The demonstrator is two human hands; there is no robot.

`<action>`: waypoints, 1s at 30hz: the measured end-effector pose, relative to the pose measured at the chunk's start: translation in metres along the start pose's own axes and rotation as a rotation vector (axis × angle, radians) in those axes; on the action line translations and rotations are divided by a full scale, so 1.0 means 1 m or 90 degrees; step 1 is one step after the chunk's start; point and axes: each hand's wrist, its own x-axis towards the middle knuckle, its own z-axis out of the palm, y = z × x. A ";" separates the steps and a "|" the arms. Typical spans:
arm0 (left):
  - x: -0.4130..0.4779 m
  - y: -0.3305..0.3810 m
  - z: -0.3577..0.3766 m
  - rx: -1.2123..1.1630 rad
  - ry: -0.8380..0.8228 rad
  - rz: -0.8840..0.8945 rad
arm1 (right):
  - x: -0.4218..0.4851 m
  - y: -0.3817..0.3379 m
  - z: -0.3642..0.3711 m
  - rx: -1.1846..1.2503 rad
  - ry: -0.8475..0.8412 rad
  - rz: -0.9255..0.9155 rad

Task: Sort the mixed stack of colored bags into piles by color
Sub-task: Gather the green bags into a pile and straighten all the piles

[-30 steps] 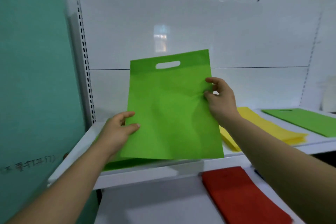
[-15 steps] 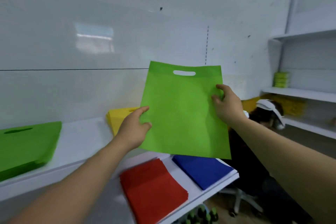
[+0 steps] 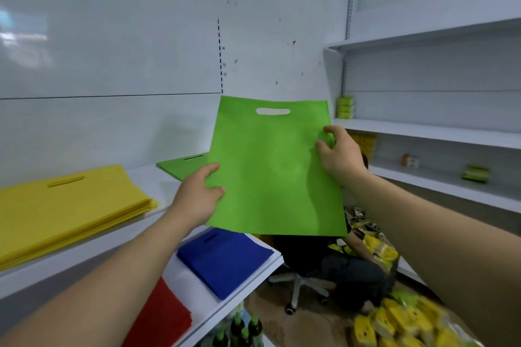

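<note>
I hold a flat green bag (image 3: 270,169) upright in the air, its cut-out handle at the top. My left hand (image 3: 198,197) pinches its lower left edge and my right hand (image 3: 339,153) pinches its right edge. Behind it on the upper shelf lies a green pile (image 3: 183,165), partly hidden by the held bag. A thick yellow pile (image 3: 62,203) sits on the same shelf at the left. On the lower shelf lie a blue pile (image 3: 225,259) and a red pile (image 3: 160,315).
The white upper shelf (image 3: 158,177) runs along the back wall. A side shelving unit (image 3: 439,132) at the right holds small packs. A seated person on a swivel chair (image 3: 298,284) is below the bag, with yellow packets (image 3: 400,318) on the floor.
The view has swung to the right with the green bag carried along in both hands. The yellow pile is now at the left and a green pile shows behind the held bag.
</note>
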 end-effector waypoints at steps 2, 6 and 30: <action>0.016 -0.004 0.010 0.000 0.001 -0.001 | 0.013 0.009 0.009 -0.004 -0.015 0.003; 0.051 -0.019 0.019 0.001 0.015 -0.019 | 0.049 0.019 0.046 0.004 -0.041 0.008; 0.156 -0.103 0.038 0.336 0.046 -0.305 | 0.233 0.029 0.315 -0.069 -0.453 -0.197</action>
